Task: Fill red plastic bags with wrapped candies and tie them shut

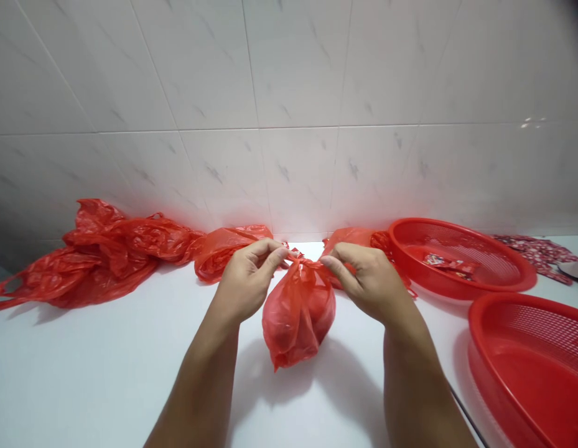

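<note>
A small red plastic bag (298,317) sits on the white counter between my hands, bulging around rounded contents that show only dimly through the film. Its top is gathered into a twisted neck. My left hand (249,280) pinches one gathered end of that neck between thumb and fingers. My right hand (368,280) pinches the other end the same way. Both hands are raised a little above the counter, and the bag's base rests below them.
Crumpled red plastic bags (99,255) lie along the tiled wall (289,124) at the left, with more behind my hands. A red mesh basket (461,258) holding small wrappers stands at the right, and a second basket (526,373) sits nearer me.
</note>
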Motion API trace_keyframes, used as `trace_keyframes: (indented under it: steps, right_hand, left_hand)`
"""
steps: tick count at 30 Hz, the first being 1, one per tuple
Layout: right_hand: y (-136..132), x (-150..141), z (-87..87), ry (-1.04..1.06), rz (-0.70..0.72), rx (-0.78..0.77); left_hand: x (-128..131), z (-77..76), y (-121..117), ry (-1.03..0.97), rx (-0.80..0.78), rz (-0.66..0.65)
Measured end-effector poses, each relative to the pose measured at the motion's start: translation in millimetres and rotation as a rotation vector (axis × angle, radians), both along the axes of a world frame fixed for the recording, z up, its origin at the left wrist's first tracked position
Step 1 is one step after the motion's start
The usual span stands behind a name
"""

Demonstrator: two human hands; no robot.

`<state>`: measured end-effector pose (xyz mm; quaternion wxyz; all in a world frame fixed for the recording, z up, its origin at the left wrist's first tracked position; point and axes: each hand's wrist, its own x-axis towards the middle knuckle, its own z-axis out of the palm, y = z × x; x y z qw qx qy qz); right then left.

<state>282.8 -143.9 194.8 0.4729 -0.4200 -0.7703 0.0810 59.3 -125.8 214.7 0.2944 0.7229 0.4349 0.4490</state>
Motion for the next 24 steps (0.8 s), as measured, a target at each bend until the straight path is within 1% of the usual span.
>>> trace_keyframes:
  steps: [3,5,7,8,9,10,12,14,16,20,24]
  right_hand:
    - [5,10,-2.2,-0.055,-0.016,-0.076]
    - [8,22,-5.5,-0.08,-0.02,-0.156]
    - [11,38,-9.4,-0.06,-0.066,-0.22]
    - [11,47,-11.3,-0.036,-0.102,-0.237]
    - [11,56,-13.0,-0.007,-0.14,-0.246]
    - [10,63,-14.3,0.022,-0.176,-0.249]
    - [8,73,-15.7,0.072,-0.224,-0.244]
    - [6,75,-15.6,0.115,-0.222,-0.244]
    - [6,72,-14.4,0.135,-0.16,-0.267]
    - [8,62,-11.4,0.166,0.0,-0.347]
    - [6,54,-6.9,0.278,0.117,-0.433]
  left_hand:
    - [-16,-5.4,18,0.079,0.062,0.184]
    - [-30,-8.7,32,0.14,0.114,0.357]
    - [-44,-10.4,43,0.183,0.168,0.538]
    - [-50,-10.8,46,0.191,0.186,0.596]
    - [-55,-11.0,49,0.186,0.195,0.619]
    - [-58,-11.1,50,0.171,0.193,0.606]
    - [-58,-11.3,48,0.124,0.175,0.53]
    - [-51,-11.2,44,0.076,0.149,0.465]
    - [-40,-10.0,37,0.035,0.097,0.394]
    - [-17,-4.4,21,-0.056,-0.067,0.147]
    - [-6,0.6,7,-0.112,-0.136,0.011]
